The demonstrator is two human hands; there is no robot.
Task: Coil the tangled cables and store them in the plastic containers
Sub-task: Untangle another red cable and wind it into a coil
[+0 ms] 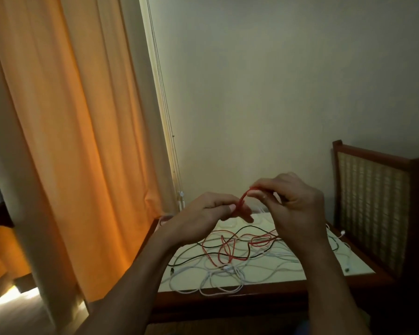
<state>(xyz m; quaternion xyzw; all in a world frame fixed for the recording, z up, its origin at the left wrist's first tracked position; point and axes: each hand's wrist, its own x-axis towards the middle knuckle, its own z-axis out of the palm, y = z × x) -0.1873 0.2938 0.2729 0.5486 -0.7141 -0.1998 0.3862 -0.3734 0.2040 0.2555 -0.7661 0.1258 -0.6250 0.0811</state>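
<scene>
Cables [228,262] lie tangled on the bench [348,264] in front of me, none of them coiled yet: white cables [198,268] looping along the near edge, a black cable [191,258] running across them, and a red cable [242,201] whose loose length snakes through the middle of the heap.

At the far left hangs an orange curtain [58,141], falling past the bench's left end. Next comes my left hand [211,209], raised above the bench, thumb and curled fingers pinching the lower part of a small bend in the red cable. That bend arches up and to the right between my hands. My right hand [298,201] is slightly higher and pinches the top of the same bend between thumb and fingertips, the other fingers curled. Below my right wrist the rest of the red cable trails down into the tangle.

Behind my hands, on the far part of the bench, I see pale, clear shapes, too dim to tell what they are. At the right, touching the bench's end, stands a wooden chair [373,204] with a woven cane back.
</scene>
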